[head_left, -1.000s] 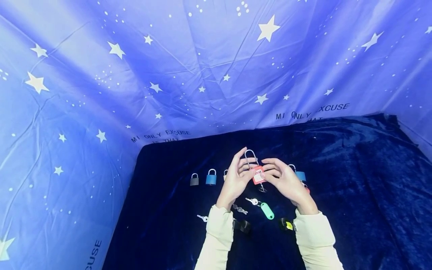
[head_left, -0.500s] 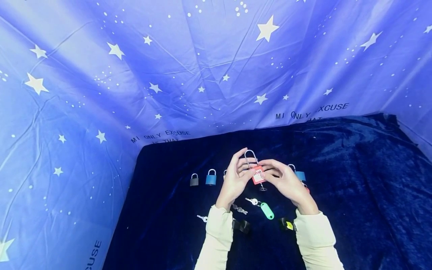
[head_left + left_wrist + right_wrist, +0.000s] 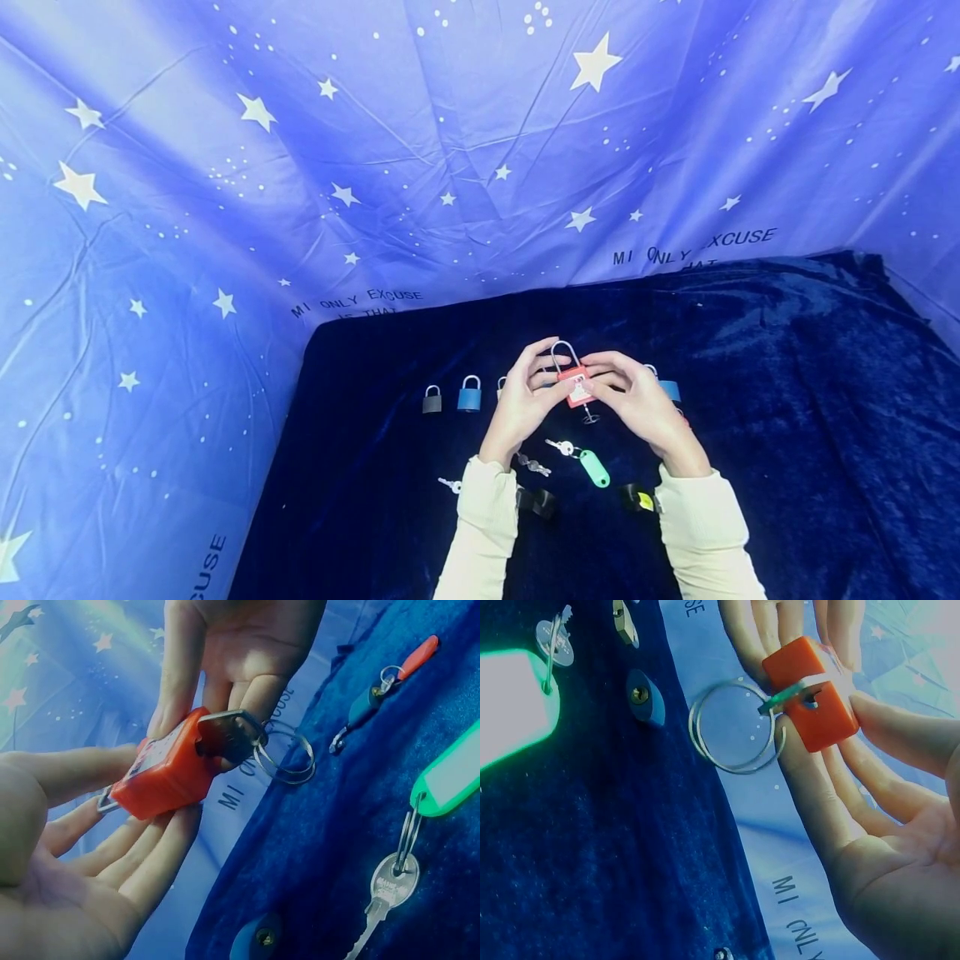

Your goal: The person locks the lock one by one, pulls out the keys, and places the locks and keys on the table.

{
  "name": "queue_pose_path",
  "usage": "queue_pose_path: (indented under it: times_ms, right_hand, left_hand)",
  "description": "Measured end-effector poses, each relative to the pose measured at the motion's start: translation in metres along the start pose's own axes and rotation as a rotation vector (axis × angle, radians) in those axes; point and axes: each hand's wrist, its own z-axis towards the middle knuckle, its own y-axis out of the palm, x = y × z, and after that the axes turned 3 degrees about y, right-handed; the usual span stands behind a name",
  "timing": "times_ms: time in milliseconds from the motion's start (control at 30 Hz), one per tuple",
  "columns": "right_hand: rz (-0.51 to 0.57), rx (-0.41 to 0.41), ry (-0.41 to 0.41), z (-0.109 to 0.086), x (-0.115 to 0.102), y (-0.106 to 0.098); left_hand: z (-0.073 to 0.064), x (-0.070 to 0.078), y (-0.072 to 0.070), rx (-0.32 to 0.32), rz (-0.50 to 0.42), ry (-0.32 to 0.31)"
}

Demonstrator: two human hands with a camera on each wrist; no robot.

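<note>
A red padlock (image 3: 576, 387) with a white label and a metal shackle (image 3: 565, 352) is held up between both hands above the dark blue cloth. My left hand (image 3: 519, 408) pinches the body's left side by thumb and fingers, its index fingertip up at the shackle's top. On the other side my right hand (image 3: 647, 407) grips the body, thumb on the label. A key (image 3: 229, 735) sticks out of the padlock's underside, and a split ring (image 3: 735, 727) hangs from it.
Behind the hands stand a grey padlock (image 3: 432, 402), a blue padlock (image 3: 469, 396) and another blue padlock (image 3: 669, 390) with a red tag (image 3: 418, 658). Nearer lie a key with a green tag (image 3: 595, 469), several keys (image 3: 534, 465) and one key (image 3: 450, 484) left of the sleeve. Starry curtain (image 3: 450, 167) rises behind.
The red padlock has shifted slightly right. Its shackle now stands shorter above the body, and my left index finger has come down with it.
</note>
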Motion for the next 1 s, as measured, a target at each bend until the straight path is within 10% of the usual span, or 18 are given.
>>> queue_pose_path:
  times_ms: [600, 1000]
  right_hand:
    - [0.061, -0.237, 0.036, -0.004, 0.009, -0.016]
    - [0.065, -0.197, 0.034, -0.001, 0.008, -0.007]
  left_hand:
    - [0.0, 0.0, -0.009, 0.046, -0.095, 0.129]
    - [-0.001, 0.0, -0.006, 0.049, -0.101, 0.139]
